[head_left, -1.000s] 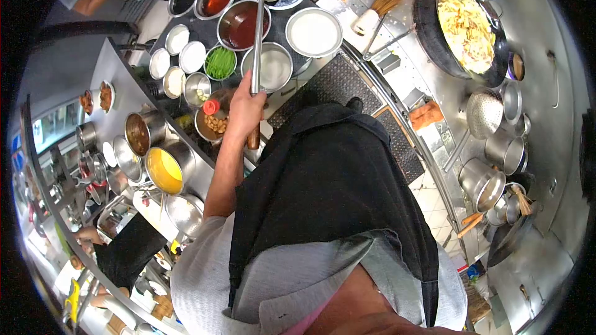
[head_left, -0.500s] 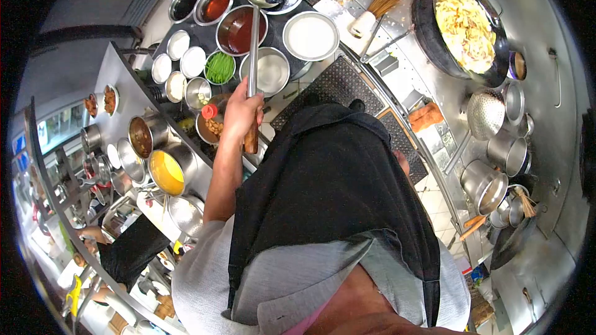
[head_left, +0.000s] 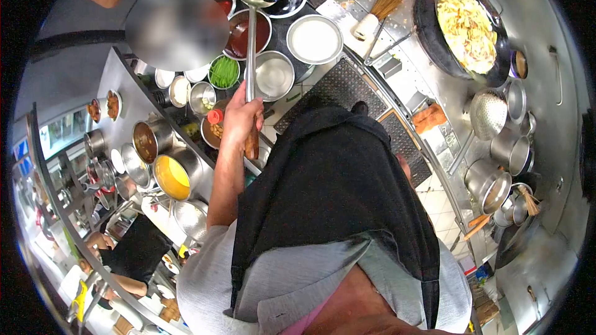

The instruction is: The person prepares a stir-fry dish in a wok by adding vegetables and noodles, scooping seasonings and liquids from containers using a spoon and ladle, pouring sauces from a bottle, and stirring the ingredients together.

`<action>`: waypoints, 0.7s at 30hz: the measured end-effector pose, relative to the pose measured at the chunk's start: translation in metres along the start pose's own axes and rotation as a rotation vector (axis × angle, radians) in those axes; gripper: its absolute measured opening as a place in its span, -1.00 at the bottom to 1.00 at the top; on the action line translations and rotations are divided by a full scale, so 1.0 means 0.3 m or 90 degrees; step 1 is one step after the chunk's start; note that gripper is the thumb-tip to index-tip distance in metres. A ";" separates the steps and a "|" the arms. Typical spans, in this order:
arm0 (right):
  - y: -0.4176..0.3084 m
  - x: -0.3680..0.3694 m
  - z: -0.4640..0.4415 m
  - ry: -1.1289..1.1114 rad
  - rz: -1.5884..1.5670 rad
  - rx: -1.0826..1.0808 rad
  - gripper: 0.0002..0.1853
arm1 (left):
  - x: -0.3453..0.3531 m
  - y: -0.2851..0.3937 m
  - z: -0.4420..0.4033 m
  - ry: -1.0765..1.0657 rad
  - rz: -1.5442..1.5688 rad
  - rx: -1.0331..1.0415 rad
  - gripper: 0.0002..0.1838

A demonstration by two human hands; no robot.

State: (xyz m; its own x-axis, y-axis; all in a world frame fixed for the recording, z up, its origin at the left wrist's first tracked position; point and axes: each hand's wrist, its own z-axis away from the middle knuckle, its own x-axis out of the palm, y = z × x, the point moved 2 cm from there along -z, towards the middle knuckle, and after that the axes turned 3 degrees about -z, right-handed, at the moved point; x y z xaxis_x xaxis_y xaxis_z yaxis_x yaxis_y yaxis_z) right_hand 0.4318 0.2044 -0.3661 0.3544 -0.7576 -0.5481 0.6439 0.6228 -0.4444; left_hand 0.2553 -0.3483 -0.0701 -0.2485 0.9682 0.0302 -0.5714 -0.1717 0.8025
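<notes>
My left hand (head_left: 242, 118) is wrapped round the handle of a long metal ladle (head_left: 251, 56). Some dark liquid shows in the ladle's bowl, which hangs over the sauce bowls. Below it are a bowl of dark red sauce (head_left: 247, 36) and a black bowl (head_left: 288, 0). Near that hand stand a bowl of chopped greens (head_left: 224, 72), a metal bowl of pale liquid (head_left: 274, 75) and a red-capped bottle (head_left: 215, 116). Only a sliver of my right hand (head_left: 405, 166) shows beside the black apron; its fingers are hidden.
A wok of sliced food (head_left: 467, 31) sits on the stove at right, near a bamboo brush (head_left: 385, 5), a perforated ladle (head_left: 487, 115) and pots (head_left: 487, 186). A pot of yellow liquid (head_left: 172, 177) stands at left. Two other people are partly visible at left; a blurred patch covers some bowls.
The ladle bowl has shifted slightly left and now shows dark liquid inside. A sliver of my right hand has appeared beside the apron. At upper left, a blurred patch now covers some bowls.
</notes>
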 end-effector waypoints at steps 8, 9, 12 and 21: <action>0.098 0.137 0.063 0.035 -0.047 -0.054 -0.49 | 0.038 0.164 0.156 -0.011 0.018 -0.033 -0.32; -0.036 0.090 0.135 0.024 -0.226 0.125 -0.57 | 0.059 0.199 0.183 -0.021 -0.024 -0.022 -0.29; 0.097 0.150 0.056 0.014 -0.449 0.259 -0.54 | 0.182 0.278 0.227 -0.123 -0.070 0.023 -0.27; 0.220 -0.030 0.095 0.142 -0.154 0.070 -0.44 | 0.966 0.343 -0.009 -0.377 -0.269 0.145 -0.30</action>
State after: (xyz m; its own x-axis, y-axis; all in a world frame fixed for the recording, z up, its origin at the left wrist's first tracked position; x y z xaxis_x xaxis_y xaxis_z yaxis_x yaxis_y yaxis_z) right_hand 0.4903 0.2469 -0.3703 0.0329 -0.8116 -0.5833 0.7645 0.3963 -0.5083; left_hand 0.1223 -0.0860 0.0196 0.4526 0.8907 -0.0435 -0.3333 0.2142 0.9182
